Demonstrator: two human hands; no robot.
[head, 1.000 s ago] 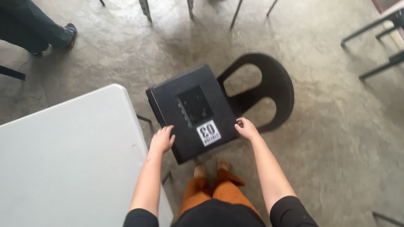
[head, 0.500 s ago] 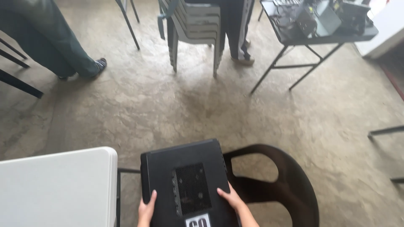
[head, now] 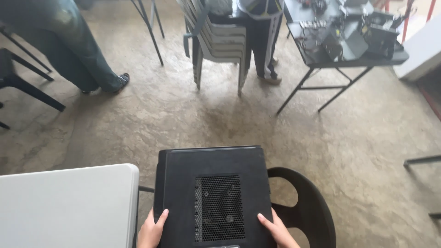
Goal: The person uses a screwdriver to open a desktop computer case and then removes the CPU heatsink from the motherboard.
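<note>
The case [head: 211, 193], a black metal computer box lying on its side with a perforated vent panel [head: 219, 207] facing up, looks heavy and rigid; its painted sheet-metal skin is probably smooth and a little slippery, and the mesh is the one part likely to dent, so the solid edges and corners are the places to grip, not the vent. It sits low in the view, directly in front of the person, above the black chair [head: 305, 206] and just right of the white table [head: 69, 206]; whether it rests on the seat or is carried clear of it cannot be told. The left hand [head: 151, 229] clasps the near left edge, thumb curled over onto the top face, fingers hidden beneath; the right hand [head: 275, 229] clasps the near right corner the same way, thumb lying on the top beside the vent. Both hands are thus closed round the case, one at each side, with the box between them and reaching away from the body.
</note>
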